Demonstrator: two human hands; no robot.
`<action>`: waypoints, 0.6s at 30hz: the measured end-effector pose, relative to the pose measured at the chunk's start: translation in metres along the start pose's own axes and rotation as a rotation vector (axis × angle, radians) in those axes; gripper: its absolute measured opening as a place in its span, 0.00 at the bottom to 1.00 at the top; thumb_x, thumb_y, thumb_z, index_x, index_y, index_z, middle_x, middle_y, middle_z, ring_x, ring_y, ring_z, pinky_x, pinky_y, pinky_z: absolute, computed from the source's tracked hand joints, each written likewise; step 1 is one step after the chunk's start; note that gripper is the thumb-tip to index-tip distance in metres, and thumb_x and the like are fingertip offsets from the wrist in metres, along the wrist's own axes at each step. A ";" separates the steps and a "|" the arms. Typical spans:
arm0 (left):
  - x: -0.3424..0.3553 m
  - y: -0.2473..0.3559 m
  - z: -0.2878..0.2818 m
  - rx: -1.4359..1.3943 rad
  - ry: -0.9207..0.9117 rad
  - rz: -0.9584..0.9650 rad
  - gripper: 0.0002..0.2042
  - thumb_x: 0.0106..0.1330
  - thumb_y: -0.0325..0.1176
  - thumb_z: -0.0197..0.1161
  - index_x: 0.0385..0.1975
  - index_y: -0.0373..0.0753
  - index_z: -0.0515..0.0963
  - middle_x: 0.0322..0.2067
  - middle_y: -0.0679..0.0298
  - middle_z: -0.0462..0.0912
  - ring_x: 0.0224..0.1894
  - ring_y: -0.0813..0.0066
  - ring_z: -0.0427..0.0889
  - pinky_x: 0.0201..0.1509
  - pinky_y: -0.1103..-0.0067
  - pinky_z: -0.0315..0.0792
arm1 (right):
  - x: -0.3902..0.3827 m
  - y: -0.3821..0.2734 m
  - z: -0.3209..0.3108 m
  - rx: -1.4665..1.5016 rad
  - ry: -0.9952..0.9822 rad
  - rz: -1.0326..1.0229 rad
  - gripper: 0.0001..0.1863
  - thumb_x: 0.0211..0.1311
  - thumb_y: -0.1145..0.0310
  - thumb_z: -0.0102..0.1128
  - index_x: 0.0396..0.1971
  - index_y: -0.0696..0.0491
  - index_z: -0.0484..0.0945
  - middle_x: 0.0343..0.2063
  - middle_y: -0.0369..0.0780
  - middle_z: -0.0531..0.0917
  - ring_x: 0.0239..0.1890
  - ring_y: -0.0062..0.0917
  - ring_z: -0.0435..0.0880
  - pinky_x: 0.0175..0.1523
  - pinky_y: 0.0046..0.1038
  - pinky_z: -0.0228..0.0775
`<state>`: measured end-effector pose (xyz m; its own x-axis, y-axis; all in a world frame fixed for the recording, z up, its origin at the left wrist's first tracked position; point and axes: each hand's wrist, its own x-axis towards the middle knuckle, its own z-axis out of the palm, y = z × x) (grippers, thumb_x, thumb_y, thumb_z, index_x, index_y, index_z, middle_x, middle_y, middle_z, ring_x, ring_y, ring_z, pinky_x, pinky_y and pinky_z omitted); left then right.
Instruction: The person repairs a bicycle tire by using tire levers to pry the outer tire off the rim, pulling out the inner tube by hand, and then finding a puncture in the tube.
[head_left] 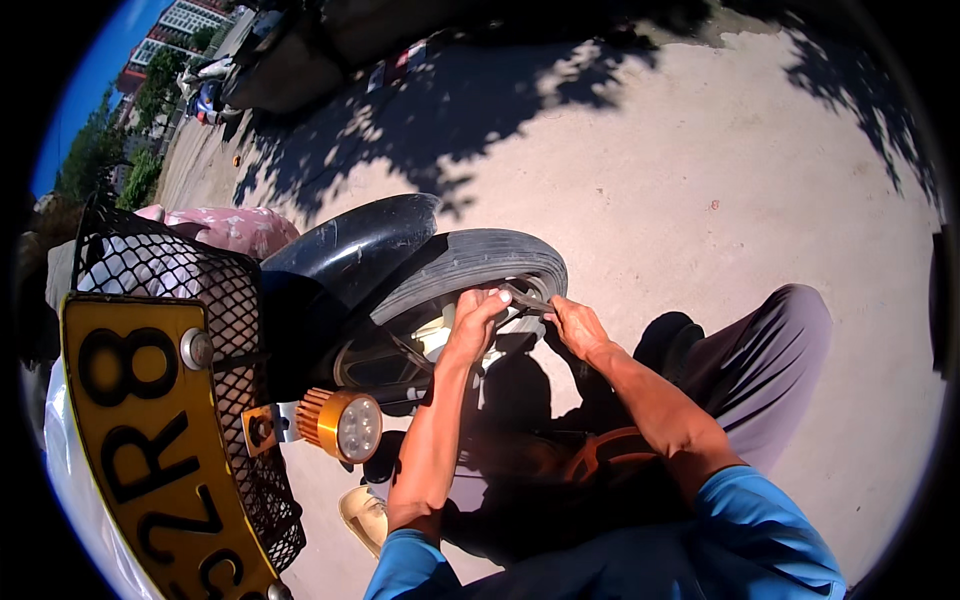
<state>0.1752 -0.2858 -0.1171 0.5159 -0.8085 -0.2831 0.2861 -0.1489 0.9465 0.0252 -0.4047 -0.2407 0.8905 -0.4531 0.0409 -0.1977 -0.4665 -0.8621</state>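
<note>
A scooter's front wheel with a black tyre [470,262] stands under a black mudguard [360,240] on sandy ground. My left hand [477,318] grips the tyre's lower edge at the rim [400,340], fingers curled over it. My right hand [572,322] is just to the right, pinching a dark flat tool or rubber strip [524,298] that runs between both hands at the tyre's bead. Both forearms reach up from blue sleeves.
A black mesh basket [190,290] with a yellow plate [150,440] and an orange spotlight [345,424] are at left. My bent knee in grey trousers [770,360] is at right. Parked vehicles [210,90] stand far back left.
</note>
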 end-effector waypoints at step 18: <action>0.042 -0.078 0.043 0.642 0.277 0.119 0.20 0.56 0.40 0.73 0.28 0.24 0.78 0.25 0.56 0.81 0.28 0.73 0.74 0.37 0.72 0.72 | -0.049 0.030 -0.107 -0.074 -0.048 0.366 0.24 0.71 0.48 0.43 0.34 0.55 0.76 0.27 0.53 0.81 0.34 0.53 0.80 0.40 0.47 0.69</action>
<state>0.1396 -0.3323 -0.1960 0.7248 -0.6783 -0.1208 -0.2733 -0.4440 0.8533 -0.0679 -0.4777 -0.2143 0.7730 -0.5650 -0.2884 -0.5342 -0.3345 -0.7764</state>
